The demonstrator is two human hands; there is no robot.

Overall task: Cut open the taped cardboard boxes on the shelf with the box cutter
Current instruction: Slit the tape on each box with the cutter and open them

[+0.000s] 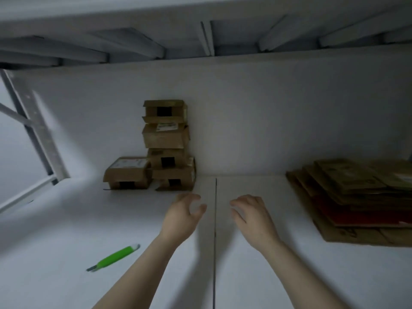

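Fetch step: left hand (185,214) & right hand (252,217) empty, fingers loosely curled, near far boxes (167,148). Box cutter (113,257) lies near-left; next prob. pick it up.

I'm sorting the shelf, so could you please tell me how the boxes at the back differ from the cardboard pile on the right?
The boxes are assembled and stacked; the cardboard pile lies flattened in layers. The boxes stand left of centre, the cardboard pile far right. Both are brown cardboard.
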